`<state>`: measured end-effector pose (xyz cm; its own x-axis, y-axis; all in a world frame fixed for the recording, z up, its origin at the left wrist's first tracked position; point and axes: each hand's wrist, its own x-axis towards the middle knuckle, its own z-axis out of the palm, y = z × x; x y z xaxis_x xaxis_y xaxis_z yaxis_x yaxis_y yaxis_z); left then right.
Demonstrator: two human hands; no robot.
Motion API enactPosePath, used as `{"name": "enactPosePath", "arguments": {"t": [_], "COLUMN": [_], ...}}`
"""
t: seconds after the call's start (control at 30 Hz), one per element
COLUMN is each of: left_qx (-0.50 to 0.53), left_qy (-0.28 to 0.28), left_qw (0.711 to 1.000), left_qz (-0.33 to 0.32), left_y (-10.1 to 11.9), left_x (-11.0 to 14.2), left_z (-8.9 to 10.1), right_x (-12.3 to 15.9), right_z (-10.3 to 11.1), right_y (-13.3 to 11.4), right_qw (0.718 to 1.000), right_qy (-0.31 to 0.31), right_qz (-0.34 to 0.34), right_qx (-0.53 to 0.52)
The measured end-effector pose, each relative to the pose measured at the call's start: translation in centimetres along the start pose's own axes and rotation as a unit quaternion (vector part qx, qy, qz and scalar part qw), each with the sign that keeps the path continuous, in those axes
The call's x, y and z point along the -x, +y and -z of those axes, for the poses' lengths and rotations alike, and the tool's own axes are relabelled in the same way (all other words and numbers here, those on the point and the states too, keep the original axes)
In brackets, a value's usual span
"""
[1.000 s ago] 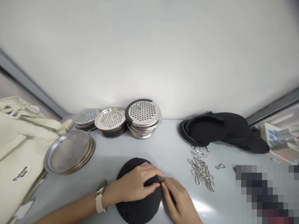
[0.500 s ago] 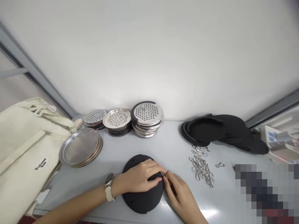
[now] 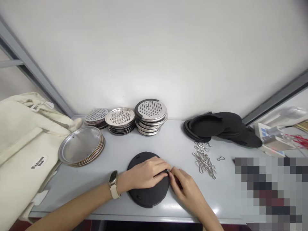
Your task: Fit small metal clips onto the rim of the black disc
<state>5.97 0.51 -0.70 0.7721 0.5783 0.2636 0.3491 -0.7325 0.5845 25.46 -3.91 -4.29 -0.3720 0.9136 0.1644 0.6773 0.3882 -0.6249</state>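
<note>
A black round disc [image 3: 144, 197] lies flat on the grey table in front of me. My left hand [image 3: 146, 173] rests across its top, thumb and fingers closing on the disc's right edge. At that edge my right hand [image 3: 183, 183] pinches a small metal clip [image 3: 168, 171], mostly hidden by the fingertips. The fingertips of both hands nearly meet there. To the right lies a loose pile of metal spring clips [image 3: 204, 163], with a single clip [image 3: 220, 158] apart from it.
Stacks of round perforated grater plates [image 3: 151, 109] stand along the wall. Plain metal discs [image 3: 80, 146] are piled at left beside a cream bag [image 3: 21, 144]. More black round pieces [image 3: 207, 126] lie at the back right, near a white device [image 3: 269, 138]. A blurred patch covers the lower right.
The view has tilted down slightly, so the table sits higher in the picture. Both hands stay at the disc's right edge, with only small finger movement.
</note>
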Motion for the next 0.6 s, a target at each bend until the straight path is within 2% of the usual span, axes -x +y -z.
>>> {"name": "enactPosePath", "arguments": {"t": [0.6], "left_qx": [-0.008], "left_qy": [-0.007], "left_qw": [1.0], "left_qz": [-0.011], "left_y": [-0.08], "left_x": [0.01], "left_z": [-0.4], "right_x": [0.4], "right_z": [0.11], "right_y": [0.19], "right_qw": [1.0], "right_qy": [-0.023], "right_qz": [-0.01], "right_qx": [0.0]}}
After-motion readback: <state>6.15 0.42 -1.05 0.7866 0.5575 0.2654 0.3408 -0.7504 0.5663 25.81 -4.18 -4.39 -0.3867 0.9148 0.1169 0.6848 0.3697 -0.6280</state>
